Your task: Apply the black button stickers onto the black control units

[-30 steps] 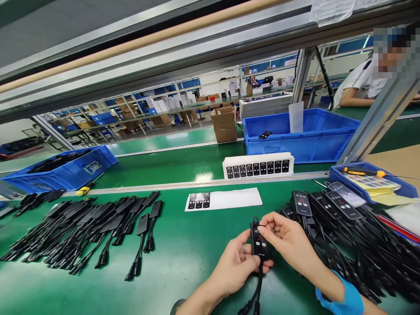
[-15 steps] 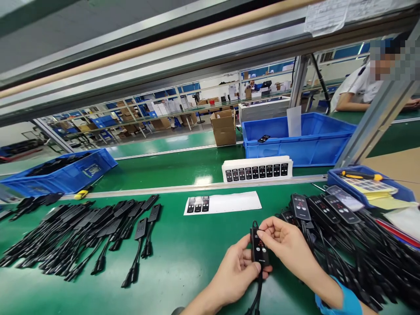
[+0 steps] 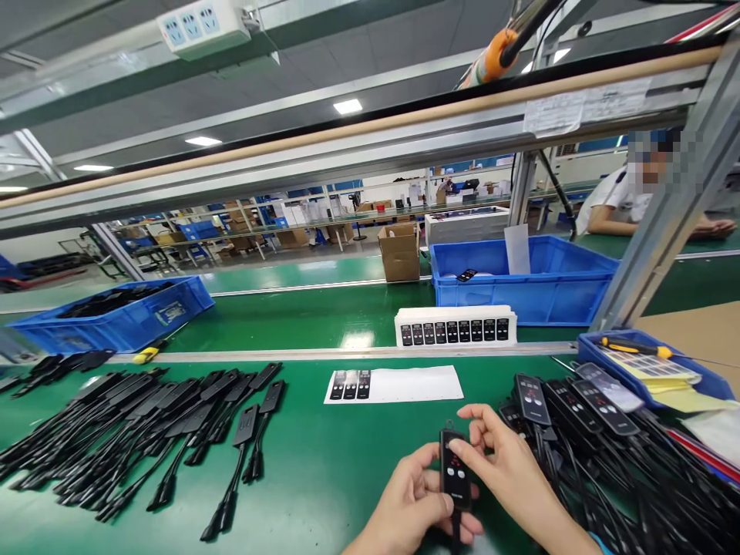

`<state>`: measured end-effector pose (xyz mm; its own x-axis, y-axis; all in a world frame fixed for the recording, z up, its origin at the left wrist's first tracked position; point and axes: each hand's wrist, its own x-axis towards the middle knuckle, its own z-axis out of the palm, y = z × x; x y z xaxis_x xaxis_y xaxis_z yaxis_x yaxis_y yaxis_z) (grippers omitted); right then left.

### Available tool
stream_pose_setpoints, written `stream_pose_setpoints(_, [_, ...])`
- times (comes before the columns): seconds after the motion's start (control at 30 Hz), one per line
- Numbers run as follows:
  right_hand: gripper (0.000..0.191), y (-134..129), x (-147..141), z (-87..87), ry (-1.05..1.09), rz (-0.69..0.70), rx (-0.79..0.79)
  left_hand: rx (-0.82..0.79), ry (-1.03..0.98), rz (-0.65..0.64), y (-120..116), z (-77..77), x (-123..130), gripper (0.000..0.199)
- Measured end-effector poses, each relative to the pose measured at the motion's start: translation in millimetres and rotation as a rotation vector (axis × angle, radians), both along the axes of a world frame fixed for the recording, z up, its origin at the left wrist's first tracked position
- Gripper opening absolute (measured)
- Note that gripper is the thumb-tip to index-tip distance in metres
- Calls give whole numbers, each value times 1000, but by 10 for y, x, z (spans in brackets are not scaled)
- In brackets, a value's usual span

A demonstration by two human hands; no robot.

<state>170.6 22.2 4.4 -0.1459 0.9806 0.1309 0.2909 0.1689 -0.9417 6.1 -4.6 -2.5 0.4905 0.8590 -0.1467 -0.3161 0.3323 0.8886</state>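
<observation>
Black controller point(image 3: 455, 482), nearer than label strip point(image 3: 413, 385) | left hand point(image 3: 405, 497) gripping it | right hand point(image 3: 512, 466): thumb on labelled face, fingers parted | strip mostly bare

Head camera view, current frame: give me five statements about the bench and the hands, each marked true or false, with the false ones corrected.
1. The left hand holds a black controller. True.
2. The white strip lying on the green bench carries nine black labels. False: it carries three, at its left end.
3. The right hand is inside the cardboard box. False: its thumb is at the controller's front.
4. The cardboard box stands left of the large blue bin. True.
5. The screwdriver lies on the white strip. False: it lies across the small blue tray.
</observation>
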Motion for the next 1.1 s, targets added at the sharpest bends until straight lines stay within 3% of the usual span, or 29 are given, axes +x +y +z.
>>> stream_pose_setpoints(0.07, [39,-34,-22,-15,-51,51,26,-17,-39,28,12,9,-4,54])
stream_pose_setpoints(0.17, [67,-106,-64,-48,-131,164,39,-16,-54,144,15,49,1,52])
stream_pose_setpoints(0.3, [96,-160,-100,-76,-83,273,-9,-49,-15,211,19,79,-2,48])
stream_pose_setpoints(0.4, [79,-152,-94,-81,-33,269,-60,-22,-18,203,35,49,-3,49])
stream_pose_setpoints(0.47, [62,-138,-82,-90,-32,231,-44,-15,-9,186,43,15,5,53])
stream_pose_setpoints(0.57, [53,-125,-74,-111,-28,173,11,19,31,157,38,-31,24,58])
stream_pose_setpoints(0.87, [50,-141,-124,-57,-147,146,138,185,191,118,22,-125,41,55])
stream_pose_setpoints(0.97, [51,-158,-124,-40,-196,145,183,136,166,127,46,-150,21,58])
stream_pose_setpoints(1.1, [67,-203,-138,-17,-322,154,293,7,9,195,61,-120,-4,68])
